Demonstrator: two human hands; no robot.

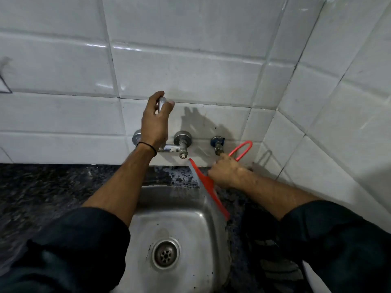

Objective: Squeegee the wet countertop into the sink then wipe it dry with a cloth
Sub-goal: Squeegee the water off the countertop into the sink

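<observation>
While left hand (154, 121) grips tap (161, 103), right hand (225, 172) holds squeegee (208, 185).

One squeegee (208, 188), one sink (190, 220), one drain (165, 254), two hands, three wall valves.

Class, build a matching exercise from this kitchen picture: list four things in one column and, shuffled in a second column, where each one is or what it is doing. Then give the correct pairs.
Things:
1. left hand
2. right hand
3. red plastic squeegee
4. round metal drain

Places or states:
A. set in the floor of the steel sink
B. raised, wrapped around the chrome tap spout
C. blade lying along the sink's right rim
D. gripping the squeegee handle

Pairs: 1-B, 2-D, 3-C, 4-A
</observation>
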